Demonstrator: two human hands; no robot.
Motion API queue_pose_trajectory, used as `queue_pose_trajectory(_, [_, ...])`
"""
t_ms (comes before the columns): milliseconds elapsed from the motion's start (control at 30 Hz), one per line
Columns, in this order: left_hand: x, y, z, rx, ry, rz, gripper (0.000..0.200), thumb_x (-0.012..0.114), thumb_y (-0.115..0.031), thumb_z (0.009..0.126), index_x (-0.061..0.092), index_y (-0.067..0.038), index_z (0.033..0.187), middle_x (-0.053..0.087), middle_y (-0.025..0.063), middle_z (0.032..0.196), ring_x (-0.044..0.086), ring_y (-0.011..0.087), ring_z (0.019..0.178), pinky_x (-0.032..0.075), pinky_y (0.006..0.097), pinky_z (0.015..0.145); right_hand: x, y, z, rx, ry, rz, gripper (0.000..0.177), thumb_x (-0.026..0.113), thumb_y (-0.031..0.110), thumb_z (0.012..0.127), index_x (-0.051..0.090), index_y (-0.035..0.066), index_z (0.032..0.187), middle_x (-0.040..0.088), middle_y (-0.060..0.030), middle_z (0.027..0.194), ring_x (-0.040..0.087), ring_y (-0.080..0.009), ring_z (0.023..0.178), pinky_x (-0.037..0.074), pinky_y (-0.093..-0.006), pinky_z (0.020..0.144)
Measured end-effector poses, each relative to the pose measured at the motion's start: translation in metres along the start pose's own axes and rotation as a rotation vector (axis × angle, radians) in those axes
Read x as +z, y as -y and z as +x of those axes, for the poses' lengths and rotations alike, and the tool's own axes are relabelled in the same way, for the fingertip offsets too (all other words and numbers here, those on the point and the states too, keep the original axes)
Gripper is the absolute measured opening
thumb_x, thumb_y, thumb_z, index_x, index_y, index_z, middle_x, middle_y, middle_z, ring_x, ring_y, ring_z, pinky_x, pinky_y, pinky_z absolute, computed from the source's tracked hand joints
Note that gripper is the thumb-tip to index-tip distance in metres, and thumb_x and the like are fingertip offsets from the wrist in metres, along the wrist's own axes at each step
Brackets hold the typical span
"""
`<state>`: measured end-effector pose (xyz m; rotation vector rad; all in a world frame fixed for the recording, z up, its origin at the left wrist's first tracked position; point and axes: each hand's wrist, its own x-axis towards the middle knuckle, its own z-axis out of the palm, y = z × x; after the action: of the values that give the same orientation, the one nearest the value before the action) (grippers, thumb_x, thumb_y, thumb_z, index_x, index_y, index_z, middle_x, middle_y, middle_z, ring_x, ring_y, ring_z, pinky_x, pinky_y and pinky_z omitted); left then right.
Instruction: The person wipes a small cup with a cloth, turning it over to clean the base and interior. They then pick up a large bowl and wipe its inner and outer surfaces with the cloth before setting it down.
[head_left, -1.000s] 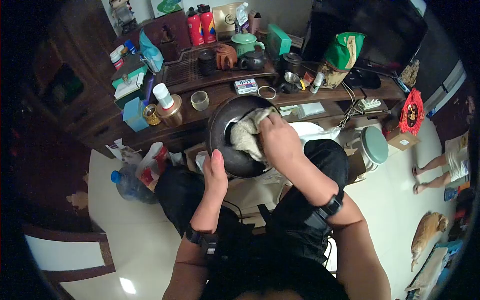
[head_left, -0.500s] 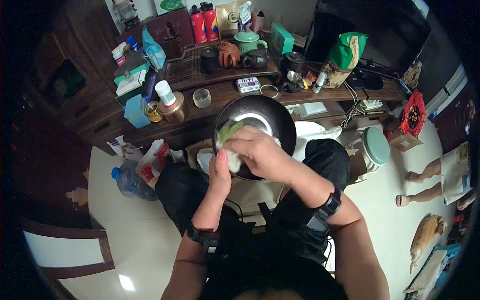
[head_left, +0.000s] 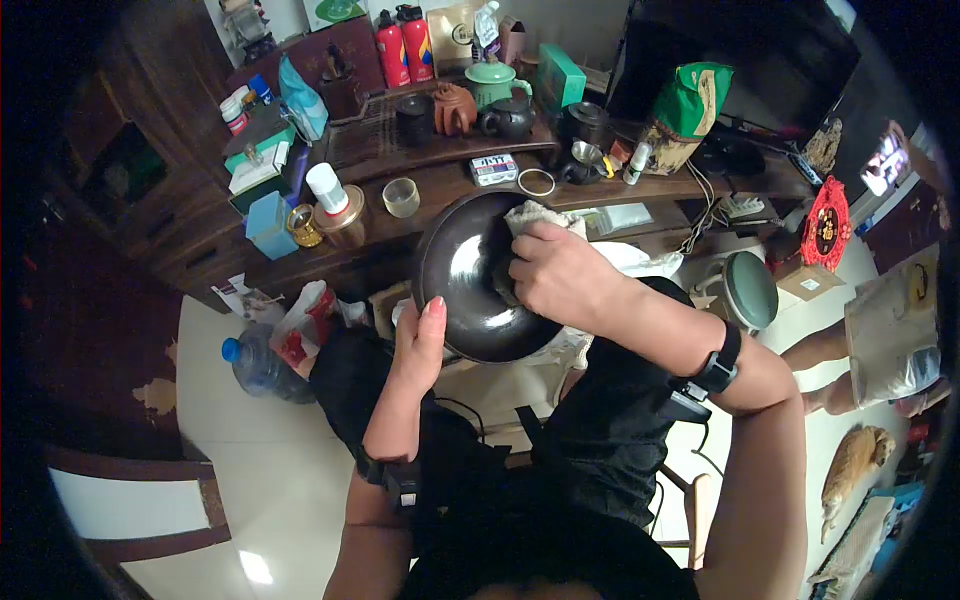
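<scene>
A dark, round wok [head_left: 462, 305] is held over my lap, its glossy inside facing me. My left hand [head_left: 420, 345] grips its left rim, thumb over the edge and fingers hidden behind. Bunched in my right hand [head_left: 562, 278] is a pale cloth [head_left: 532, 214], pressed against the wok's upper right rim. My right fingers are closed around the cloth, and part of it hangs beyond the rim.
A wooden cabinet ahead carries a glass cup [head_left: 401, 198], a copper-coloured canister [head_left: 342, 215] and several teapots. On the floor at left stands a water bottle [head_left: 262, 362]. To the right are a lidded bin [head_left: 750, 290], a person's legs [head_left: 825, 375] and a dog [head_left: 855, 470].
My right hand has moved with the cloth from the wok's left side to its upper right rim. The wok has tilted and shifted slightly left. The person at right has come nearer.
</scene>
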<state>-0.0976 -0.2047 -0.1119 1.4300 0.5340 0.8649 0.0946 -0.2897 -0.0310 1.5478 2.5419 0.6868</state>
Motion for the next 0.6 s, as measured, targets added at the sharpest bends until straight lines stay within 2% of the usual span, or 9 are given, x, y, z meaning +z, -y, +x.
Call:
queue_pose_trajectory(100, [0.001,-0.003,0.001,-0.055,-0.039,-0.008,0.045,0.040,-0.038,0.093,0.052,0.002,0.111,0.056,0.0055,0.103,0.048,0.0130,0.092,0.039,0.0280,0.082,0.005,0.004,0.006,-0.007,-0.245,0.013,0.011,0.057,0.017,0.060,0.062,0.010,0.065,0.059,-0.0002,0.082,0.053,-0.0186,0.091,0.042,-0.0301,0.080])
queue_pose_trajectory(133, [0.002,-0.003,0.002,-0.080,-0.054,-0.027,0.043,0.040,-0.036,0.093,0.053,0.001,0.110,0.056,0.0049,0.101,0.048,0.0123,0.091,0.039,0.0276,0.081,0.002,0.006,0.008,-0.028,-0.296,0.063,0.016,0.057,0.018,0.059,0.062,0.007,0.070,0.058,-0.0031,0.089,0.053,-0.0201,0.093,0.042,-0.0323,0.081])
queue_pose_trajectory(167, [0.001,0.002,0.002,-0.085,-0.013,0.017,0.043,0.040,-0.037,0.093,0.053,0.001,0.109,0.055,0.0046,0.100,0.048,0.0120,0.090,0.039,0.0274,0.080,-0.002,0.010,0.012,-0.053,-0.452,0.068,0.019,0.058,0.018,0.060,0.062,0.006,0.075,0.058,-0.0043,0.094,0.053,-0.0206,0.096,0.042,-0.0335,0.084])
queue_pose_trajectory(233, [0.000,0.008,0.002,-0.096,0.071,0.102,0.042,0.040,-0.037,0.093,0.054,0.001,0.106,0.054,0.0038,0.098,0.047,0.0113,0.089,0.039,0.0271,0.078,0.002,0.017,0.020,-0.105,-0.519,0.075,0.021,0.057,0.017,0.063,0.062,0.006,0.080,0.057,-0.0048,0.096,0.052,-0.0208,0.099,0.041,-0.0343,0.086])
queue_pose_trajectory(267, [0.005,0.010,-0.001,-0.075,0.054,0.031,0.043,0.042,-0.039,0.092,0.054,0.001,0.103,0.053,0.0034,0.095,0.046,0.0108,0.088,0.039,0.0276,0.077,0.004,0.016,0.020,-0.205,-0.431,0.072,0.023,0.057,0.016,0.066,0.062,0.006,0.087,0.056,-0.0056,0.100,0.050,-0.0214,0.105,0.040,-0.0342,0.090])
queue_pose_trajectory(367, [0.005,0.025,0.001,-0.317,0.005,-0.248,0.044,0.042,-0.039,0.092,0.054,0.001,0.104,0.054,0.0043,0.098,0.048,0.0110,0.090,0.040,0.0276,0.078,0.008,0.011,0.016,-0.158,-0.321,0.199,0.025,0.055,0.015,0.070,0.061,0.006,0.092,0.055,-0.0069,0.106,0.048,-0.0230,0.109,0.038,-0.0345,0.094])
queue_pose_trajectory(500, [0.006,0.013,0.000,-0.273,-0.008,-0.209,0.046,0.041,-0.039,0.092,0.053,0.002,0.110,0.054,0.0057,0.107,0.050,0.0114,0.094,0.041,0.0278,0.083,-0.021,0.012,0.001,-0.051,-0.319,0.405,0.038,0.058,0.019,0.072,0.055,0.006,0.107,0.050,-0.0077,0.117,0.046,-0.0257,0.113,0.034,-0.0404,0.098])
queue_pose_trajectory(533, [0.004,0.012,0.001,-0.343,0.004,-0.283,0.045,0.041,-0.039,0.092,0.054,0.002,0.108,0.055,0.0055,0.104,0.050,0.0110,0.094,0.042,0.0276,0.083,-0.019,0.015,-0.003,-0.076,-0.294,0.391,0.043,0.059,0.021,0.069,0.053,0.009,0.110,0.049,-0.0073,0.118,0.045,-0.0251,0.113,0.035,-0.0413,0.096])
queue_pose_trajectory(600, [0.010,0.001,-0.001,-0.322,0.013,-0.238,0.045,0.041,-0.039,0.092,0.054,0.002,0.107,0.056,0.0054,0.102,0.051,0.0107,0.093,0.042,0.0266,0.082,-0.011,0.020,-0.008,-0.143,-0.227,0.275,0.031,0.057,0.018,0.070,0.057,0.012,0.100,0.050,-0.0063,0.111,0.045,-0.0227,0.110,0.038,-0.0358,0.090])
